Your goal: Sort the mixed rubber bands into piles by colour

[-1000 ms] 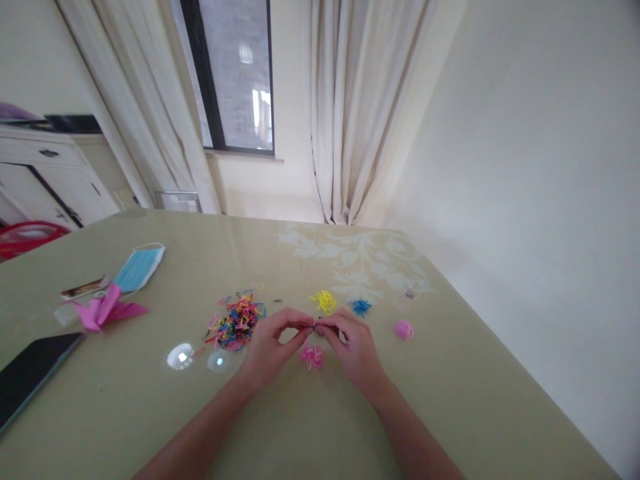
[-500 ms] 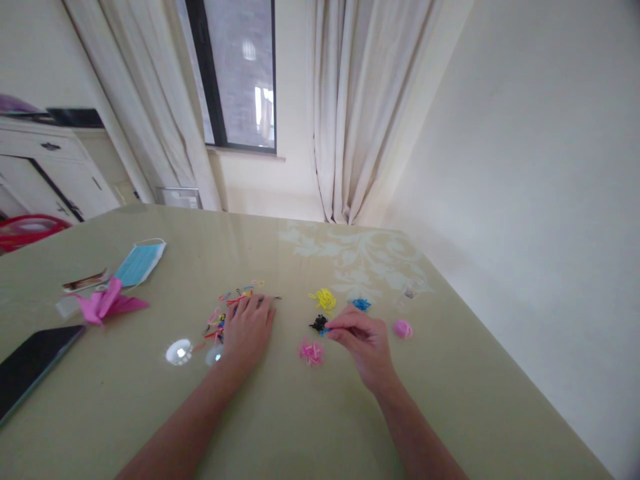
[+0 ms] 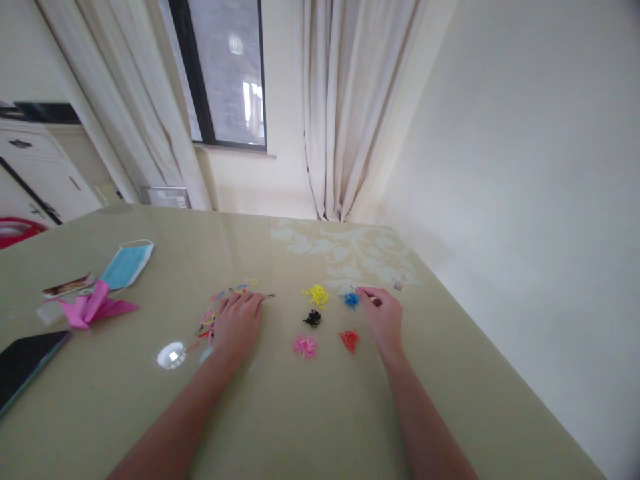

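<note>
My left hand (image 3: 239, 325) lies flat, palm down, over a mixed pile of small coloured rubber bands (image 3: 206, 321), covering part of it. One dark band (image 3: 271, 295) pokes out past its fingertips. My right hand (image 3: 384, 317) pinches with thumb and forefinger at the edge of the blue rubber bands (image 3: 351, 301); a bit of blue shows at the fingertips. Sorted by colour around it are yellow rubber bands (image 3: 318, 295), black rubber bands (image 3: 313, 319), pink rubber bands (image 3: 305, 345) and red rubber bands (image 3: 349, 341).
At the left are a pink folded-paper figure (image 3: 95, 307), a blue face mask (image 3: 127, 265), a small packet (image 3: 67, 285) and a dark phone (image 3: 30, 363). A shiny clear dome (image 3: 171, 356) lies left of my left forearm. The tabletop (image 3: 300, 420) meets a wall at right.
My right hand has moved from beside the black bands, right and away from me, to the blue pile with a blue band. The red pile shows now; the pink ball is hidden.
</note>
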`<state>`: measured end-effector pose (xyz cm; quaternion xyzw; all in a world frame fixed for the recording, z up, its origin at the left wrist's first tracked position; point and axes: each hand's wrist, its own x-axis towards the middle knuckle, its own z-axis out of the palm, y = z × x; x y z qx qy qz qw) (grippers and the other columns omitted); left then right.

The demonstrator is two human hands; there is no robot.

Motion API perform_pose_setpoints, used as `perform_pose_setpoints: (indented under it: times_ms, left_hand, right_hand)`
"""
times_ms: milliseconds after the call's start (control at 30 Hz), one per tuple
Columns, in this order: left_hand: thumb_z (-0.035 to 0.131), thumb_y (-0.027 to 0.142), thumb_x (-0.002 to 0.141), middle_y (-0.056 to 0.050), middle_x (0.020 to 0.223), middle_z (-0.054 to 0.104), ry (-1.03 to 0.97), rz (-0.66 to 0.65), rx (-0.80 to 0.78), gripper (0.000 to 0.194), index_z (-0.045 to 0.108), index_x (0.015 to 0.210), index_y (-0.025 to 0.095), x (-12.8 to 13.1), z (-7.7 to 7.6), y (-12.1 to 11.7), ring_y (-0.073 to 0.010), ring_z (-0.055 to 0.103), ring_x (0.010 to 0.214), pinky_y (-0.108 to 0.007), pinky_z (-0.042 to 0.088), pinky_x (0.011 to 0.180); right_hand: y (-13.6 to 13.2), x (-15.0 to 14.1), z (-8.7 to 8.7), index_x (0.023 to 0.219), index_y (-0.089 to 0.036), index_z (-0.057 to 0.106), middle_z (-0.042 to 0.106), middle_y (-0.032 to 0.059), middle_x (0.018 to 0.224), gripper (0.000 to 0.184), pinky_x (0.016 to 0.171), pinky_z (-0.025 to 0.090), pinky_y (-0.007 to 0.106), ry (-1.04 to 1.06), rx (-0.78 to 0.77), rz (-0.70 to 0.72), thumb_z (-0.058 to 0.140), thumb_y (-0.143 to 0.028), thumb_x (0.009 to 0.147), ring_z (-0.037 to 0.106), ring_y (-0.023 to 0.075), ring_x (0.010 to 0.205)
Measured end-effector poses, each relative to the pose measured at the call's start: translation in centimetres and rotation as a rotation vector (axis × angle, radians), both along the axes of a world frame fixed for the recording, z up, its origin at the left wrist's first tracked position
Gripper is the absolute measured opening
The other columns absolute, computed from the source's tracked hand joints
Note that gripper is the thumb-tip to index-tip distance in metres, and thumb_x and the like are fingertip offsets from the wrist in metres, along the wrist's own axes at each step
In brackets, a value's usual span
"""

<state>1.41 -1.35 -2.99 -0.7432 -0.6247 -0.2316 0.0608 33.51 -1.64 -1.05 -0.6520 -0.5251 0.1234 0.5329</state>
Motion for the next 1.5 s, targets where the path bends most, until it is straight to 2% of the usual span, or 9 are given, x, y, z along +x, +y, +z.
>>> perform_pose_setpoints:
  times_ms: [167,367,467,567,667,800,1233,1400,1500]
  left_hand:
    - [0.047,0.026,0.101,-0.014,0.106,0.082,-0.271,-0.045,0.078,0.034,0.081,0.104,0.022,-0.1,0.3,0.4,-0.0341,0.074,0.101,-0.049,0.054,0.094]
    - [0.061,0.037,0.099,-0.007,0.102,0.084,-0.769,-0.201,0.108,0.024,0.08,0.102,0.023,1.1,0.6,0.6,-0.0241,0.078,0.095,-0.039,0.061,0.091]
    - [0.07,0.039,0.094,-0.007,0.097,0.085,-1.017,-0.27,0.024,0.021,0.08,0.099,0.022,2.4,0.4,0.2,-0.022,0.079,0.09,-0.036,0.064,0.087]
    - [0.076,0.04,0.091,-0.007,0.095,0.085,-1.154,-0.338,-0.047,0.02,0.081,0.097,0.021,3.7,0.5,-0.6,-0.0214,0.08,0.09,-0.034,0.066,0.086]
    - [0.077,0.039,0.091,-0.007,0.094,0.084,-1.159,-0.388,-0.103,0.019,0.082,0.095,0.021,4.7,0.8,-1.7,-0.021,0.08,0.089,-0.033,0.066,0.085]
    - [0.077,0.038,0.092,-0.007,0.094,0.084,-1.141,-0.415,-0.144,0.018,0.082,0.096,0.021,5.4,1.1,-2.6,-0.0208,0.08,0.089,-0.032,0.066,0.084]
    - [0.073,0.034,0.095,-0.006,0.094,0.084,-1.063,-0.465,-0.127,0.015,0.083,0.097,0.023,5.6,1.4,-2.9,-0.0202,0.079,0.09,-0.032,0.065,0.085]
    - [0.07,0.042,0.098,-0.009,0.107,0.085,-1.095,-0.436,-0.176,0.027,0.08,0.113,0.022,5.6,1.4,-2.9,-0.0229,0.081,0.1,-0.036,0.066,0.092]
    - [0.068,0.041,0.099,-0.007,0.1,0.085,-1.028,-0.415,-0.146,0.025,0.081,0.107,0.022,5.5,1.5,-2.8,-0.022,0.081,0.094,-0.035,0.066,0.088]
  right_hand:
    - [0.3,0.4,-1.7,0.08,-0.022,0.087,0.073,0.0086,0.075,0.039,0.06,0.042,0.033,-0.313,0.03,-0.02,0.062,-0.047,0.098,0.061,0.0206,0.061]
    - [0.4,0.1,-1.5,0.086,-0.02,0.087,0.072,0.0092,0.079,0.043,0.062,0.042,0.033,-0.324,0.018,-0.013,0.057,-0.047,0.101,0.061,0.0204,0.063]
    - [-0.1,-1.4,-0.6,0.091,-0.018,0.087,0.07,0.0075,0.078,0.045,0.063,0.044,0.033,-0.217,0.038,0.1,0.059,-0.052,0.101,0.056,0.0191,0.061]
    - [-1.2,-3.8,0.3,0.092,-0.019,0.086,0.069,0.0048,0.074,0.039,0.061,0.042,0.031,-0.073,0.021,0.32,0.065,-0.051,0.099,0.054,0.0171,0.061]
    - [-2.3,-5.9,0.7,0.097,-0.02,0.086,0.072,0.0043,0.078,0.032,0.057,0.04,0.029,0.015,0.009,0.491,0.074,-0.049,0.095,0.051,0.0147,0.059]
    - [-2.9,-6.9,1.0,0.091,-0.021,0.085,0.071,0.0028,0.074,0.024,0.056,0.037,0.028,0.039,0.006,0.601,0.079,-0.044,0.092,0.051,0.0143,0.059]
    - [-3.0,-6.9,0.9,0.077,-0.02,0.078,0.064,0.0005,0.067,0.025,0.054,0.035,0.027,0.102,-0.033,0.625,0.076,-0.041,0.09,0.049,0.0137,0.058]
    - [-3.3,-6.3,2.0,0.078,-0.02,0.079,0.069,0.0028,0.072,0.033,0.058,0.043,0.028,0.255,-0.07,0.695,0.075,-0.05,0.091,0.057,0.0165,0.064]
    - [-3.5,-6.0,2.5,0.077,-0.021,0.079,0.071,0.003,0.073,0.035,0.063,0.047,0.029,0.376,-0.081,0.736,0.076,-0.053,0.091,0.06,0.0176,0.068]
